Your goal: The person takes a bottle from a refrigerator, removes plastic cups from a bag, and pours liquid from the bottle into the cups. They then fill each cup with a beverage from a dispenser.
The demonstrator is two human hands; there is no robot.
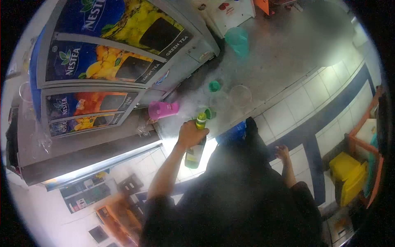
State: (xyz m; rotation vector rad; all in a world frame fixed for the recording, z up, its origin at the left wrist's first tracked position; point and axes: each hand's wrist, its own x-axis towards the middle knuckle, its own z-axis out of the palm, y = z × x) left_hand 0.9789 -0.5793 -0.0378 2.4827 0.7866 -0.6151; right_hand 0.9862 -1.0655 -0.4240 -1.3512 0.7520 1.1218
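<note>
My left hand (190,134) grips the neck of a dark green bottle (194,154) with a yellow-green cap, held at the front edge of the metal counter (284,53). The bottle's body hangs below the counter edge. A small green lid (211,113) lies just beyond the bottle's top. A pink cup (163,110) lies on its side to the left of my hand. My right hand (282,152) hangs by my side near the tiled counter front, with its fingers curled and nothing visible in it.
A Nestea drink dispenser (103,61) fills the left of the counter. A clear cup (240,95), a green cap (214,86) and a teal cup (238,40) stand farther back. A yellow box (347,175) sits on the floor at right.
</note>
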